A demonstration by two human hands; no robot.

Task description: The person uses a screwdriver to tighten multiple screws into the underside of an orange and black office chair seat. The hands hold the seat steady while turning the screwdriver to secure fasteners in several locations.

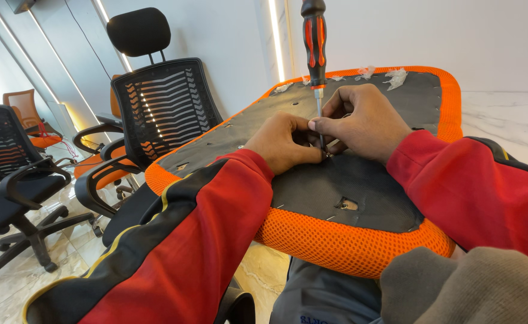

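Observation:
An upturned chair seat (360, 246) with an orange mesh edge and black underside fabric lies across my lap. My left hand (283, 143) and my right hand (363, 120) meet at the middle of the black underside. A screwdriver (314, 42) with a black and red handle stands upright between them, its shaft pinched by the fingers of both hands. The tip is hidden behind my fingers. Both arms wear red and black sleeves.
A hole (348, 204) shows in the black fabric near me. White scraps (396, 77) lie at the seat's far edge. Black mesh office chairs (162, 102) stand at left, one (6, 174) further left, on a marble floor (504, 120).

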